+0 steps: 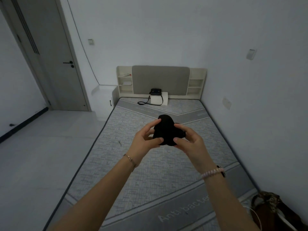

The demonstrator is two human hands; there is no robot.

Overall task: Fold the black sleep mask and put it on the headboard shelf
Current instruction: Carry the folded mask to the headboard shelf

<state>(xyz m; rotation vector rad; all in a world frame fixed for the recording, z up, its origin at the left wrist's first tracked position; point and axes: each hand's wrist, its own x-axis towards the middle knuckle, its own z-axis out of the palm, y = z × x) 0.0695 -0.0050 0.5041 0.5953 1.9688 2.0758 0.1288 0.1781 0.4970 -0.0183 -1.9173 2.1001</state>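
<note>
The black sleep mask (pixel 165 129) is bunched into a compact, doubled-over shape and held in the air above the middle of the mattress. My left hand (pixel 146 139) grips its left side with thumb and fingers. My right hand (pixel 188 139) pinches its right side and lower edge. The headboard (pixel 160 80) stands at the far end of the bed. It has white open shelves on its left (pixel 125 84) and on its right (pixel 196 84).
A bare grey mattress (pixel 133 164) fills the middle of the view. A small black bag with a strap (pixel 155 92) leans on a white box (pixel 160 100) by the headboard. A brown bag (pixel 273 210) sits at the lower right. A closed door (pixel 66 64) and nightstand (pixel 106 95) are at the left.
</note>
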